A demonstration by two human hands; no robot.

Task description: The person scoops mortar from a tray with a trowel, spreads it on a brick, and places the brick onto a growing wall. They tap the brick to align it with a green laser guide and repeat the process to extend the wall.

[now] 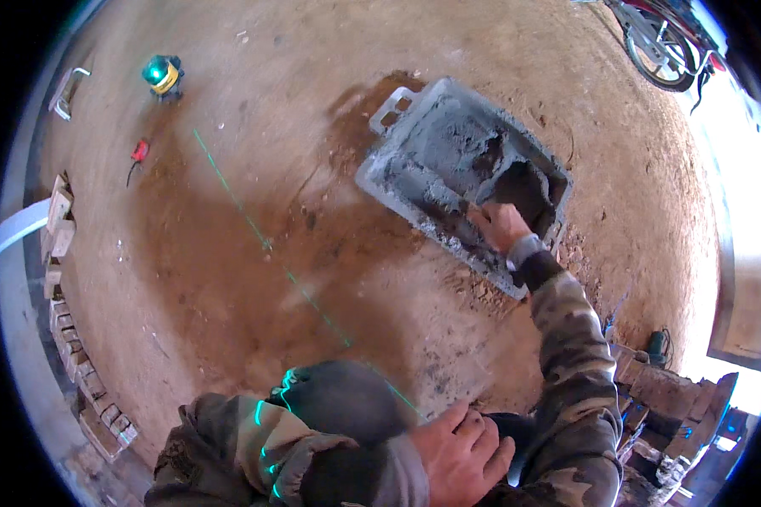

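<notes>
A grey mortar tub (465, 241) lies on the dirt floor ahead of me, its rim crusted and a handle at its far left end. Wet grey mortar (452, 135) fills much of it, with a dark hollow toward the right. My right hand (500, 226) reaches in over the near side, fingers closed; what they grip is smeared with mortar and cannot be made out. Close to my body, my left hand (465, 452) rests beside my right forearm with loosely bent fingers, holding nothing visible. My dark knee (342, 397) shows at its left.
A laser level (162, 78) glows green at the far left; its green line (245, 221) crosses the floor toward me. A small red tool (139, 152) lies nearby. Wooden blocks (63, 228) line the left wall. Broken bricks or wood (664, 406) are stacked at right. A bicycle (659, 51) stands far right.
</notes>
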